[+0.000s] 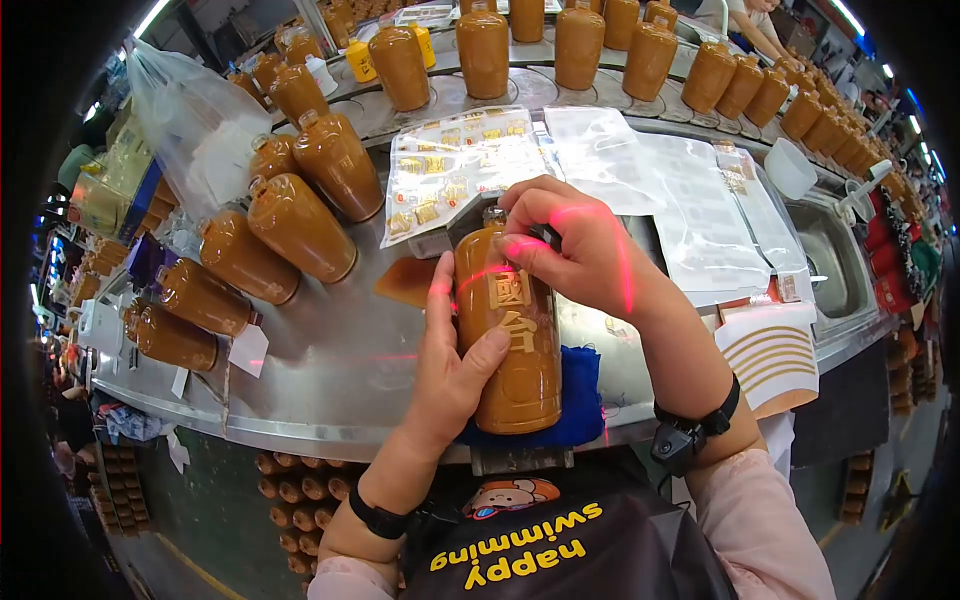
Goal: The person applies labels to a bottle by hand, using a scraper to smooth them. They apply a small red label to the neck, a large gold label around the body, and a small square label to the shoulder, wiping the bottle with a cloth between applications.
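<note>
A glossy brown bottle lies tilted in front of me, its base toward my body. Raised gold characters run down its face. My left hand grips the bottle's left side, thumb across the front. Over the shoulder and neck, my right hand is closed in a pinch near the topmost character. Whatever its fingertips hold, if anything, is hidden. Red laser lines cross the bottle and my right hand. Beneath the bottle is a folded blue cloth. Just beyond lies a sheet of gold decals.
Several brown bottles stand on the left of the metal table. More bottles line the curved conveyor behind. White sheets and a sink are to the right. A plastic bag hangs left. Another person works far right.
</note>
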`<state>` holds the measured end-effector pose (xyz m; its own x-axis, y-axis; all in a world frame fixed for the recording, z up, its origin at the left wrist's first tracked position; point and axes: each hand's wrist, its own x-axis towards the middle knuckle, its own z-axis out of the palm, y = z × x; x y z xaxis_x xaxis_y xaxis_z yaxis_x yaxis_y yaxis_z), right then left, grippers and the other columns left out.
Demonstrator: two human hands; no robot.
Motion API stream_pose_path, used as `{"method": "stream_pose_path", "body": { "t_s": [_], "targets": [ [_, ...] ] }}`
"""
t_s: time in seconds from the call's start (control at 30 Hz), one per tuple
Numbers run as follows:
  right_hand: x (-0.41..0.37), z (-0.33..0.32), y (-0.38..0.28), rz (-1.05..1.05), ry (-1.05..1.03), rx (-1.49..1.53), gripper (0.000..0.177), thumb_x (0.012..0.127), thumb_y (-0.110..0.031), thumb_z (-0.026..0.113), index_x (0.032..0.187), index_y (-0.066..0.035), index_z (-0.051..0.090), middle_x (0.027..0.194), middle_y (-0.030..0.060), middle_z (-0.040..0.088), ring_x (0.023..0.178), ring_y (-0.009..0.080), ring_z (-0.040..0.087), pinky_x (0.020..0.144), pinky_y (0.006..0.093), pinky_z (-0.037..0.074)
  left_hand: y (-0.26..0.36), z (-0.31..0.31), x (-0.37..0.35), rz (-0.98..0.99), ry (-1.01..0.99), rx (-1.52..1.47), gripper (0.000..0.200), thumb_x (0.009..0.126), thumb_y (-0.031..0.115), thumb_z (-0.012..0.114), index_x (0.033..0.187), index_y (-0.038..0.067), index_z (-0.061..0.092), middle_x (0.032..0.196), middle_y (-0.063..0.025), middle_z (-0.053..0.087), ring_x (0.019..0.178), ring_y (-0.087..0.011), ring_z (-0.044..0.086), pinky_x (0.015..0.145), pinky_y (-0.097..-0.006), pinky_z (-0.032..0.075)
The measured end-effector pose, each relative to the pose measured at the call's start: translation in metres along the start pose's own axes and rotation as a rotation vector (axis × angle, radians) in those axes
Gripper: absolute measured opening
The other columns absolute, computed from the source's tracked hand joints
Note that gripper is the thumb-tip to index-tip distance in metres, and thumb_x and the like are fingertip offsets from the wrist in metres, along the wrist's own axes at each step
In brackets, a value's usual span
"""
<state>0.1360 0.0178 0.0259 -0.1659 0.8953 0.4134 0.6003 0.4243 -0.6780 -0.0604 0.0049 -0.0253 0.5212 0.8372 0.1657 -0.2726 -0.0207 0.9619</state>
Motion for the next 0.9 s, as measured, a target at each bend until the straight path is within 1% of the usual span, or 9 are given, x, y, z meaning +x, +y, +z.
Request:
{"method": "stream_pose_path", "body": {
  "t_s": [0.07, 0.17, 0.27, 0.3, 0.4, 0.43, 0.53, 0.63, 0.9],
  "targets": [
    [-0.001, 0.0, 0.003, -0.03, 0.016, -0.025, 0.014, 0.089, -0.012, 0.064, 0.095, 0.0, 0.061, 0.108, 0.016, 0.062, 0.098, 0.0251, 0.062, 0.086, 0.0339, 0.049, -0.001, 0.0, 0.0, -0.003, -0.002, 0.008, 0.085, 0.093, 0.021, 0.061, 0.152, -0.003, 0.004, 0.141, -0.0199, 0.04, 0.126, -0.0237, 0.048, 0.104, -0.0354, 0.041],
    [-0.015, 0.0, 0.006, 0.131, 0.152, 0.079, 0.027, 0.094, -0.019, 0.061, 0.113, 0.0, 0.061, 0.114, 0.0154, 0.062, 0.102, 0.0219, 0.062, 0.088, 0.0333, 0.048, -0.001, 0.002, -0.001, -0.025, 0.023, -0.069, 0.086, 0.093, 0.024, 0.062, 0.152, -0.002, 0.005, 0.141, -0.0198, 0.04, 0.126, -0.024, 0.047, 0.104, -0.0353, 0.041],
    [-0.05, 0.007, 0.014, 0.219, 0.121, 0.212, 0.045, 0.099, -0.029, 0.056, 0.132, 0.001, 0.052, 0.124, 0.0132, 0.06, 0.111, 0.0195, 0.059, 0.092, 0.0329, 0.047, 0.0, 0.0, 0.0, -0.054, 0.011, -0.138, 0.087, 0.093, 0.026, 0.063, 0.152, -0.001, 0.006, 0.142, -0.0196, 0.039, 0.127, -0.0244, 0.046, 0.105, -0.0356, 0.04],
    [-0.061, 0.007, 0.011, 0.365, 0.018, 0.369, 0.062, 0.098, -0.037, 0.057, 0.142, 0.004, 0.041, 0.135, 0.0137, 0.053, 0.121, 0.0193, 0.052, 0.1, 0.033, 0.043, -0.001, 0.0, 0.001, -0.042, 0.011, -0.109, 0.087, 0.093, 0.027, 0.063, 0.152, -0.001, 0.006, 0.142, -0.0196, 0.039, 0.127, -0.0244, 0.046, 0.105, -0.0357, 0.04],
    [-0.076, 0.025, 0.007, 0.332, 0.058, 0.531, 0.074, 0.094, -0.04, 0.062, 0.143, 0.008, 0.034, 0.135, 0.0261, 0.051, 0.126, 0.0296, 0.051, 0.105, 0.0371, 0.04, -0.001, 0.001, 0.001, -0.023, 0.011, -0.045, 0.088, 0.093, 0.029, 0.065, 0.152, -0.001, 0.006, 0.143, -0.0196, 0.038, 0.127, -0.0245, 0.046, 0.105, -0.0357, 0.04],
    [-0.075, 0.026, 0.008, 0.325, 0.031, 0.517, 0.082, 0.093, -0.041, 0.064, 0.147, 0.009, 0.026, 0.138, 0.0257, 0.048, 0.129, 0.0286, 0.048, 0.107, 0.0374, 0.038, -0.001, 0.001, 0.001, -0.028, 0.014, -0.043, 0.089, 0.092, 0.029, 0.065, 0.152, -0.001, 0.006, 0.143, -0.0196, 0.038, 0.128, -0.0245, 0.046, 0.105, -0.0357, 0.04],
    [-0.078, 0.029, 0.01, 0.349, -0.003, 0.664, 0.083, 0.093, -0.041, 0.064, 0.15, 0.005, 0.025, 0.143, 0.0181, 0.044, 0.132, 0.0227, 0.043, 0.109, 0.0356, 0.034, 0.0, 0.002, 0.001, -0.04, 0.011, -0.042, 0.089, 0.092, 0.029, 0.065, 0.152, -0.001, 0.007, 0.143, -0.0196, 0.038, 0.127, -0.0243, 0.046, 0.105, -0.0356, 0.04],
    [-0.077, 0.026, 0.007, 0.407, -0.02, 0.71, 0.084, 0.092, -0.041, 0.065, 0.149, 0.006, 0.024, 0.144, 0.0192, 0.043, 0.134, 0.0249, 0.041, 0.111, 0.0363, 0.032, 0.0, 0.001, 0.0, -0.046, 0.016, -0.042, 0.088, 0.093, 0.029, 0.064, 0.152, -0.002, 0.007, 0.143, -0.0198, 0.038, 0.127, -0.0242, 0.046, 0.105, -0.0353, 0.04],
    [-0.074, 0.032, 0.002, 0.304, 0.05, 0.5, 0.092, 0.087, -0.039, 0.072, 0.146, 0.012, 0.022, 0.138, 0.0271, 0.048, 0.132, 0.0303, 0.045, 0.109, 0.037, 0.036, -0.005, -0.007, 0.011, -0.007, 0.062, 0.067, 0.075, 0.093, 0.026, 0.063, 0.148, -0.003, 0.02, 0.139, -0.0186, 0.04, 0.126, -0.0227, 0.045, 0.105, -0.0343, 0.039]
  ]
}}
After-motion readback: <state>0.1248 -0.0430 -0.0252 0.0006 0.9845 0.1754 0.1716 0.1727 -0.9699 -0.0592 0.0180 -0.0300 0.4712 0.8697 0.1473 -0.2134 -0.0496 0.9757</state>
